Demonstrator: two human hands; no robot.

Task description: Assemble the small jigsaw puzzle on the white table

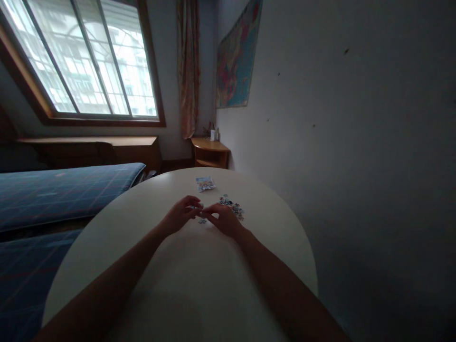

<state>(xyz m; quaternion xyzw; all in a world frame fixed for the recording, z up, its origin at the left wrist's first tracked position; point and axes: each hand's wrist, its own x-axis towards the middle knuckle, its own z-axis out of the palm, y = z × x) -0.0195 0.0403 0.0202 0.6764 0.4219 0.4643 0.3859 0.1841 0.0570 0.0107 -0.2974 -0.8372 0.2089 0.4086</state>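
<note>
Over the middle of the table, my left hand [181, 213] and my right hand [224, 218] meet at the fingertips. A small pale jigsaw piece [202, 213] shows where they come together, and the fingers of both are closed in a pinch around it. How each fingertip grips it is too small to make out. Just below the fingertips lie a few jigsaw pieces [202, 221] on the tabletop. A loose pile of jigsaw pieces [233, 207] spreads behind and to the right of my right hand, which partly hides it. Farther back lies a colourful printed packet [205, 184].
The round white table [117, 237] fills the foreground. Blue plaid mattresses [67, 192] stand close to its left edge, and a bare wall [356, 166] runs along the right. A wooden corner shelf [211, 145] and a window [89, 61] are beyond.
</note>
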